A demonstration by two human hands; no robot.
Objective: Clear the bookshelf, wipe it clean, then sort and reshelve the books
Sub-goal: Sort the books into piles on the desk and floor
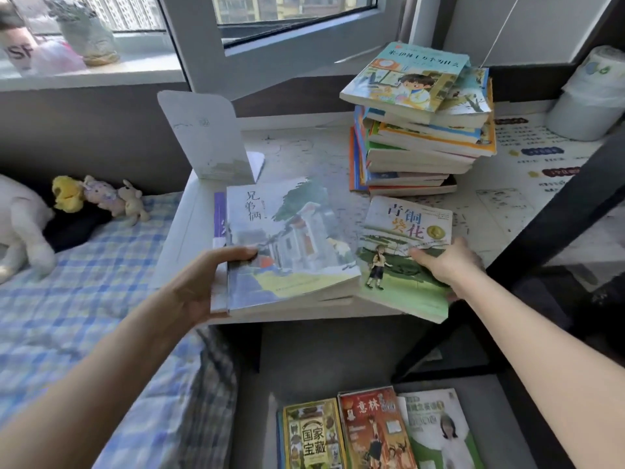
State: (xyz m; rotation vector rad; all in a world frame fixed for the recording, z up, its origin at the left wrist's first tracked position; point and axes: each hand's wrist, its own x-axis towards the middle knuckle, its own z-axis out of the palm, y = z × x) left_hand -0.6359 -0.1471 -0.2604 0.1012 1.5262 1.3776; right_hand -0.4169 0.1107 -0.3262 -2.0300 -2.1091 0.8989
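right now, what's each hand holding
Left hand: grips the book stack with the house cover on top.
Right hand: grips the green-cover book.

Left forearm [84,384]: bare, enters from the near left corner and extends toward the far right. Left hand [199,286]: palm turned rightward, gripping the near left corner of the pale-covered book [291,238]. Left thumb [241,253] lies flat across the top of the cover. The remaining fingers pass under the book and are hidden.

Right forearm [541,350]: bare, enters from the near right edge and extends toward the far left. Right hand [449,265]: gripping the right edge of the green-covered book [402,265]. Right thumb [421,256] presses on the cover. The fingers curl beneath, mostly hidden. The two hands are apart, at a similar reach.
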